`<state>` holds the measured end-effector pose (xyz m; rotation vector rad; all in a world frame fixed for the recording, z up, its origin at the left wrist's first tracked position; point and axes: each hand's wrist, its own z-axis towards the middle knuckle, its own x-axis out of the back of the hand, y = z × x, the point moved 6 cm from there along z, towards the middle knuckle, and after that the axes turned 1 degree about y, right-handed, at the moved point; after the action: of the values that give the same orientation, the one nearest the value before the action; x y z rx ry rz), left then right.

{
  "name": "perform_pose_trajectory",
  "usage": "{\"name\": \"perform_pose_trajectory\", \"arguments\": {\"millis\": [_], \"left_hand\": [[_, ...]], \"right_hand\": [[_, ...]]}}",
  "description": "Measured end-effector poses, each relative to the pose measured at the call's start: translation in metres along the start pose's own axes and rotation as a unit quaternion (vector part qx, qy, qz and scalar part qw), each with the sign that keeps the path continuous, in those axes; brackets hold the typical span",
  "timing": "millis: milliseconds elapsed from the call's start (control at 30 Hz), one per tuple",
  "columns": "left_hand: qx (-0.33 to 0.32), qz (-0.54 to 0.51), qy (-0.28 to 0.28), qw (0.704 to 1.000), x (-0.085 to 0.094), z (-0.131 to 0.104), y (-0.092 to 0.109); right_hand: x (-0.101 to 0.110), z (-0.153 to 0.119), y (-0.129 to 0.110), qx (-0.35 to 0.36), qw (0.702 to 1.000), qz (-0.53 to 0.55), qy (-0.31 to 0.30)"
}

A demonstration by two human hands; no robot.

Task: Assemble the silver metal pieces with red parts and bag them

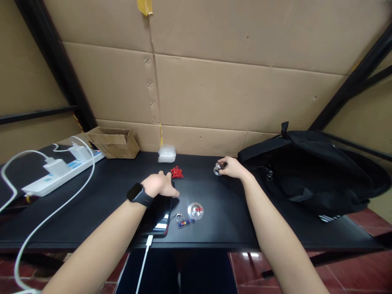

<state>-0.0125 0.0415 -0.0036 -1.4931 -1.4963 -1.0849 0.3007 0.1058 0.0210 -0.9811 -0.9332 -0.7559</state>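
Note:
My right hand (232,167) pinches a small shiny silver round piece with a dark part (218,167) at the back right of the black table. Its exact kind is hard to make out. Over the far end of a dark tablet (155,218), my left hand (163,185) has its fingers apart and holds nothing visible. Just beyond those fingers lies a heap of red paperclip-like loops (177,172). Nearer the front edge sits a silvery round disc (192,211) with a red loop on it. Beside it is a colourful keychain (185,223) with a metal ring.
A black backpack (306,171) takes up the right side. At the left stand a white power strip (65,173) with plugs and an open cardboard box (118,145). A clear plastic packet (167,154) rests by the cardboard wall. The white cable (149,241) runs off the front edge.

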Motion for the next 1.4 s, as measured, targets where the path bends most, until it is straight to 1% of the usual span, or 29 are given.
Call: {"name": "perform_pose_trajectory", "arguments": {"millis": [167,267,333,367,400,433,467,500,533,567,600,633,667,733,800,867,900,933,967,1000,1033,1067,1100,1133,1200,1300,1400], "left_hand": [[-0.008,-0.006,0.025,1.0,0.003,-0.003,0.001],[-0.013,-0.005,0.035,0.999,0.007,-0.008,0.002],[-0.016,0.005,0.062,0.998,0.013,-0.014,0.002],[-0.035,0.01,0.086,0.996,0.017,-0.018,0.004],[-0.074,0.011,0.115,0.991,0.021,-0.022,0.009],[-0.138,0.005,0.142,0.98,0.025,-0.027,0.018],[-0.221,-0.009,0.158,0.962,0.027,-0.033,0.029],[-0.314,-0.028,0.159,0.936,0.026,-0.041,0.042],[-0.4,-0.049,0.146,0.903,0.024,-0.049,0.054],[-0.47,-0.068,0.123,0.871,0.021,-0.056,0.064],[-0.517,-0.08,0.099,0.847,0.016,-0.062,0.073],[-0.543,-0.084,0.086,0.831,0.012,-0.065,0.08],[-0.556,-0.083,0.08,0.823,0.009,-0.067,0.085],[-0.567,-0.081,0.082,0.815,0.004,-0.068,0.093],[-0.577,-0.084,0.084,0.808,0.001,-0.068,0.097],[-0.58,-0.094,0.092,0.804,0.002,-0.066,0.097],[-0.576,-0.101,0.104,0.805,0.005,-0.065,0.095],[-0.568,-0.109,0.121,0.807,0.008,-0.063,0.092],[-0.556,-0.119,0.146,0.81,0.013,-0.06,0.089],[-0.539,-0.13,0.178,0.813,0.019,-0.057,0.085],[-0.52,-0.14,0.212,0.816,0.025,-0.054,0.08],[-0.5,-0.151,0.247,0.816,0.03,-0.051,0.075],[-0.481,-0.16,0.28,0.816,0.035,-0.048,0.069],[-0.465,-0.167,0.306,0.814,0.04,-0.045,0.065],[-0.447,-0.174,0.337,0.81,0.045,-0.041,0.058],[-0.439,-0.171,0.345,0.812,0.045,-0.037,0.055],[-0.43,-0.163,0.344,0.819,0.042,-0.035,0.056]], "right_hand": [[-0.006,0.0,0.007,-0.01,0.999,0.014,-0.034],[-0.009,0.0,0.01,-0.014,0.999,0.015,-0.04],[-0.01,0.001,0.011,-0.017,0.999,0.014,-0.041],[-0.01,0.001,0.012,-0.019,0.999,0.014,-0.041],[-0.011,0.001,0.012,-0.02,0.999,0.014,-0.042],[-0.011,0.001,0.012,-0.021,0.999,0.013,-0.043],[-0.011,0.001,0.011,-0.02,0.999,0.012,-0.044],[-0.011,0.001,0.011,-0.017,0.999,0.012,-0.047],[-0.011,0.001,0.01,-0.013,0.999,0.011,-0.05],[-0.011,0.001,0.009,-0.009,0.998,0.01,-0.054],[-0.012,0.001,0.008,-0.004,0.998,0.008,-0.059],[-0.012,0.001,0.006,0.001,0.998,0.003,-0.062],[-0.012,0.0,0.005,0.007,0.998,-0.005,-0.063],[-0.01,0.0,0.0,0.021,0.998,-0.026,-0.048],[-0.005,-0.001,-0.009,0.037,0.998,-0.039,-0.017],[0.002,-0.003,-0.023,0.056,0.998,-0.029,0.009],[0.004,-0.004,-0.032,0.071,0.997,-0.015,0.009],[0.005,-0.007,-0.043,0.089,0.996,0.006,-0.002],[0.004,-0.01,-0.055,0.112,0.993,0.035,-0.032],[0.0,-0.014,-0.068,0.137,0.984,0.078,-0.081],[-0.005,-0.019,-0.081,0.159,0.969,0.126,-0.141],[-0.009,-0.023,-0.093,0.174,0.953,0.162,-0.186],[-0.011,-0.026,-0.103,0.183,0.946,0.182,-0.196],[-0.012,-0.027,-0.11,0.186,0.946,0.19,-0.183],[-0.014,-0.027,-0.12,0.184,0.956,0.187,-0.129],[-0.019,-0.026,-0.13,0.194,0.964,0.168,-0.064],[-0.025,-0.026,-0.136,0.211,0.964,0.158,-0.037]]}}
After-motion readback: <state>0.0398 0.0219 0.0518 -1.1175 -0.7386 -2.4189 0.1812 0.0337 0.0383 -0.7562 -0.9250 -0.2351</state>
